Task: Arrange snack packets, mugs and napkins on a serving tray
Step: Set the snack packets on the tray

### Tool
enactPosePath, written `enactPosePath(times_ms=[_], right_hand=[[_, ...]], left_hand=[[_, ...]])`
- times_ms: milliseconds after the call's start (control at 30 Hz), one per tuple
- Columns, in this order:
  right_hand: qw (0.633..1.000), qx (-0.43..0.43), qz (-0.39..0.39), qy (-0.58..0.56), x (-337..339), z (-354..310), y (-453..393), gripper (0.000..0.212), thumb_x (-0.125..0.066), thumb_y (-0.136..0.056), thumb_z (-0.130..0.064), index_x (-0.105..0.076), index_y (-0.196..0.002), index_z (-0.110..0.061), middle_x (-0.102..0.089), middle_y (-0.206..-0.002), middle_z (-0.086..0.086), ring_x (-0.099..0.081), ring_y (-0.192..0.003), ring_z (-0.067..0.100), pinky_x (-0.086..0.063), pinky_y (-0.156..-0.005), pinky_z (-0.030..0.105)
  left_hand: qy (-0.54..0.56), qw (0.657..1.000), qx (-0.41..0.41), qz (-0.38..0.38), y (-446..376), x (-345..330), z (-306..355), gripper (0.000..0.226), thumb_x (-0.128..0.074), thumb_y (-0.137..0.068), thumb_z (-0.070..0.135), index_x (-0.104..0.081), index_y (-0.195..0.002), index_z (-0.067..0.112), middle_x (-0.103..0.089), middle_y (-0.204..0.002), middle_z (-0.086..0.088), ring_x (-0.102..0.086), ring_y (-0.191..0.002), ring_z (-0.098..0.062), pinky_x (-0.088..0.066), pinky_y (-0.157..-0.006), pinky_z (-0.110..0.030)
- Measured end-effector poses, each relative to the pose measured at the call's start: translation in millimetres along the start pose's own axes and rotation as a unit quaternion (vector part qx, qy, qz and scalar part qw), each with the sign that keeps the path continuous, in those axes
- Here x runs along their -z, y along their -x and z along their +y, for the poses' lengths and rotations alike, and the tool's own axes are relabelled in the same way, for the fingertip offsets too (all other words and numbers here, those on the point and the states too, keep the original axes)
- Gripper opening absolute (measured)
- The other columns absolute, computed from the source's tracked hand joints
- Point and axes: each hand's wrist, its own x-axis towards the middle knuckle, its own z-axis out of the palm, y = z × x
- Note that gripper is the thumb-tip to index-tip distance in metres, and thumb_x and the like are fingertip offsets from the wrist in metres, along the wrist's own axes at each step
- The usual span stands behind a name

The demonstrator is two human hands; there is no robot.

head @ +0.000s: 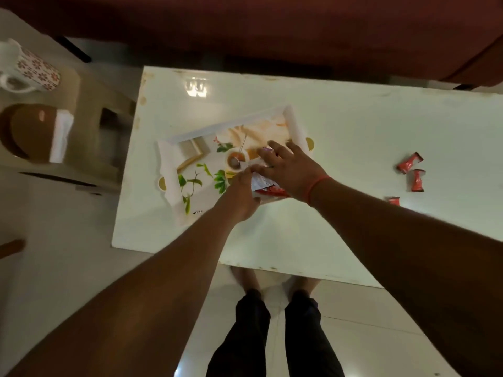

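On the rectangular printed tray, near its right end, the left hand pinches a crinkled foil packet while the right hand, fingers spread, presses flat on it; three small red packets lie well right of the tray.

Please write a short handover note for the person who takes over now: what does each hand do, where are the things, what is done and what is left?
Left hand and right hand: both on the snack packets at the near right corner of the tray; grip unclear.
Three red packets lie on the table, right of the tray.
Floral mug, brown mug and napkins wait on the stool at left.
Left: remaining packets, mugs, napkins.
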Motion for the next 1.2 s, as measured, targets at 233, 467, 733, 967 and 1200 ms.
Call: enactPosePath(times_ms=[233,467,733,967,1200], right_hand=[[0.976,-0.053,0.010,-0.210,14,1,-29,0.044,-0.062,-0.087,-0.036,-0.059,-0.129,-0.025,-0.064,-0.109,0.006,-0.062,-0.098,0.031,-0.052,-0.081,0.045],[0.797,-0.305,0.001,-0.521,38,48,-49,0.035,-0.052,-0.100,-0.037,-0.058,-0.123,-0.011,-0.067,-0.103,0.008,-0.066,-0.073,0.018,-0.053,-0.057,0.015],[0.712,-0.397,-0.044,-0.577,26,91,-58,0.033,-0.042,-0.103,-0.041,-0.061,-0.109,-0.014,-0.065,-0.073,0.003,-0.052,-0.044,0.012,-0.041,-0.038,0.017],[0.768,-0.437,0.024,-0.468,1,90,-63,0.047,-0.044,-0.098,-0.052,-0.050,-0.120,-0.011,-0.067,-0.108,0.012,-0.066,-0.080,0.028,-0.056,-0.072,0.039],[0.716,-0.528,0.180,-0.420,3,45,-21,0.040,-0.045,-0.100,-0.044,-0.050,-0.120,-0.009,-0.057,-0.124,0.010,-0.057,-0.101,0.023,-0.037,-0.076,0.029]], left_hand=[[0.113,0.988,-0.005,0.108,-4,22,-1,0.063,-0.060,-0.085,0.000,-0.039,-0.142,0.015,-0.055,-0.131,-0.007,-0.054,-0.119,-0.020,-0.041,-0.091,-0.028],[0.334,0.925,0.126,0.129,-33,56,17,0.068,-0.057,-0.089,0.001,-0.028,-0.149,0.017,-0.050,-0.140,-0.008,-0.054,-0.121,-0.026,-0.049,-0.091,-0.035],[0.270,0.956,0.111,0.032,-80,47,62,0.051,-0.043,-0.095,0.002,-0.039,-0.143,0.018,-0.058,-0.124,-0.008,-0.058,-0.105,-0.025,-0.048,-0.065,-0.029],[0.214,0.972,0.099,0.011,-86,34,68,0.054,-0.050,-0.093,0.003,-0.042,-0.144,0.019,-0.056,-0.134,-0.009,-0.048,-0.102,-0.020,-0.039,-0.086,-0.030],[0.126,0.982,0.105,0.094,-59,19,39,0.044,-0.049,-0.089,0.010,-0.050,-0.133,0.009,-0.054,-0.130,-0.019,-0.056,-0.115,-0.036,-0.048,-0.097,-0.050]])
